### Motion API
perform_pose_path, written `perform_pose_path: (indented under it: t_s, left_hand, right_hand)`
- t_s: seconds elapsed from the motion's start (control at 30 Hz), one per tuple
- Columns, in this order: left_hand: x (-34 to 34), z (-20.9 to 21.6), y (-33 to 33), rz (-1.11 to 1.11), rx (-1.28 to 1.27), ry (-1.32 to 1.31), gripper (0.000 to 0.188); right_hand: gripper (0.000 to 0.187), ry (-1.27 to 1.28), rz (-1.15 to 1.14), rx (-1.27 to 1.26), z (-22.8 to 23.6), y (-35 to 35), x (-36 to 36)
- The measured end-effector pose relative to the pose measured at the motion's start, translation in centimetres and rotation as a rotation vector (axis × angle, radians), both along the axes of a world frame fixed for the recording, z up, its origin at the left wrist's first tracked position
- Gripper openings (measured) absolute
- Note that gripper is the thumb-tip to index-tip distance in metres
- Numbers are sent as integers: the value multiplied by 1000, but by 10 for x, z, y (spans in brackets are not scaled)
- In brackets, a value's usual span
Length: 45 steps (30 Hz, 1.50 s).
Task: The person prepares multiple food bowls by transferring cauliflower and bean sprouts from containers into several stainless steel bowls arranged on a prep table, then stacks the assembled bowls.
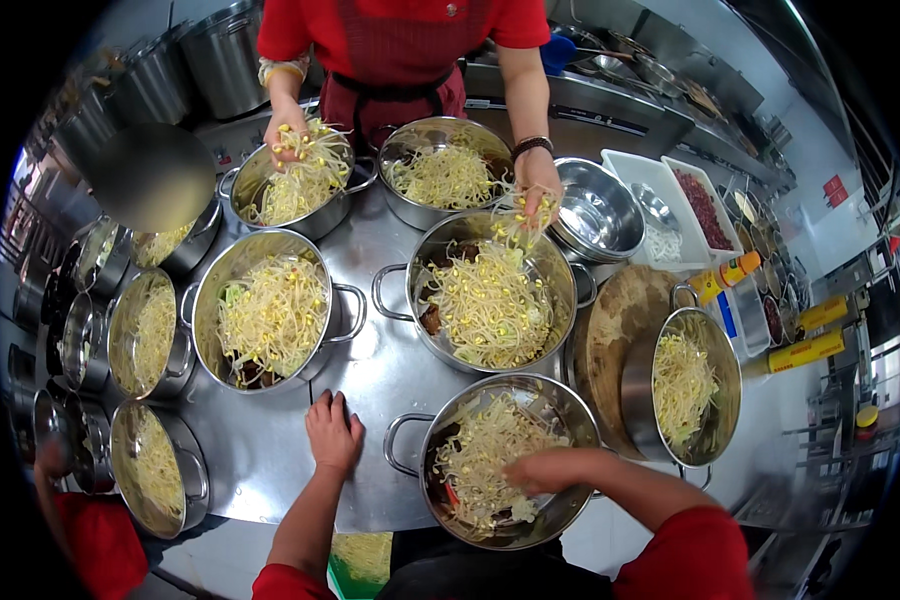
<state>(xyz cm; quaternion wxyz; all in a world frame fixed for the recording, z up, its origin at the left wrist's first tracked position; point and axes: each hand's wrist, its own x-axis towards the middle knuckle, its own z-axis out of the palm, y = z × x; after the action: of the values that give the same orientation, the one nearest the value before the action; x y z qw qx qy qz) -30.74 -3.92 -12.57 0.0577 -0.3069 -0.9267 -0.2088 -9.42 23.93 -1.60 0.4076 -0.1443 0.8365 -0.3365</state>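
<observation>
My right hand [542,469] reaches into the nearest steel pot [567,413], among pale bean sprouts [490,450] with yellow heads. Motion blurs its fingertips and the sprouts partly cover them, so whether it grips any cannot be made out. On the steel table [260,450], left of that pot, my left hand [333,437] lies palm down with nothing in it. Just beyond stands another two-handled pot [390,290] heaped with sprouts over brown pieces. Across the table a co-worker in a red shirt holds sprouts in both hands [288,147], above two pots.
Several more sprout-filled pots line the left, where another person's red sleeve [100,545] shows. A round wooden board [607,325] bears a tilted-looking pot [725,400] at right. Behind it are stacked steel bowls [600,212] and white trays [630,165]. A green container [345,583] sits below the table edge.
</observation>
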Motion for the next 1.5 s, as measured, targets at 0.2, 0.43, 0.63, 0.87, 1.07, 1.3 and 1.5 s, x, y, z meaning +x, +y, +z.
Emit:
perform_pose_path:
  t_s: [0.2,0.43,0.63,0.87,1.07,1.3,1.5]
  left_hand:
    - [0,-6,-6,7,-3,10,42]
    - [0,-1,-4,-1,15,12,43]
    - [-1,-2,0,-17,45,-17,43]
    - [-2,-7,-9,19,-13,19,44]
    - [-1,-3,-3,-2,3,15,44]
    - [-2,-1,-4,18,7,-27,43]
    - [-2,-4,-5,4,19,-23,43]
  right_hand:
    - [42,766,-572,152,36,74,-116]
    - [43,323,-444,108,30,78,-112]
    - [41,-322,-111,-114,-20,17,14]
    - [42,588,-866,116,104,60,-103]
    - [58,600,-881,684,78,147,-189]
    - [46,562,-670,505,46,119,-161]
    - [62,589,-696,522,-10,121,-150]
